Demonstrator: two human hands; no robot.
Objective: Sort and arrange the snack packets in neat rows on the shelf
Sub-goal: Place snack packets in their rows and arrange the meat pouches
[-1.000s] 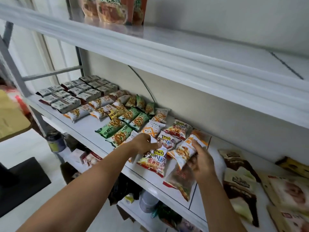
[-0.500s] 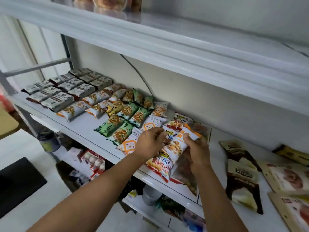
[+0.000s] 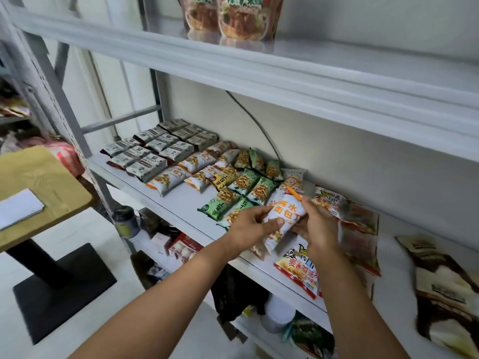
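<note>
- Two hands on one white-and-orange packet (image 3: 285, 215), held tilted just above the front half of the shelf (image 3: 176, 203), top end toward 1 o'clock.
- Grips the packet's lower half with the left hand (image 3: 248, 228): thumb across the printed face, fingers curled behind.
- Clasps the upper half with the right hand (image 3: 318, 229), fingertips up near the orange seal; palm side hidden.
- Bare board along the front lip from 9 o'clock of the packet, running left below the rows.
- More bare board at 3 o'clock, between the red popcorn packet (image 3: 300, 275) at the front lip and the brown pouches (image 3: 440, 288).
- At 10 o'clock, packed side by side: green packets (image 3: 243, 182), a yellow packet (image 3: 223, 178), then white packets with orange ends (image 3: 168, 180), then grey packets (image 3: 153, 151) at the far left end.
- Directly under both hands, further packets partly covered, print unreadable.
- Beside the right hand at 3 o'clock, blurred red packets (image 3: 360, 224), detail lost.
- Low overhead at 12 o'clock, upper shelf (image 3: 259, 71); red pouches (image 3: 233, 19) on it cut off by the top edge.
- Brown pouches cut off at the right edge.
- At 9 o'clock, well apart from the shelf, wooden table (image 3: 39, 177) with a white sheet (image 3: 18, 209), both cut off at the left edge.
- At 6 o'clock, lower tier in shadow behind the forearms; contents hard to make out.
</note>
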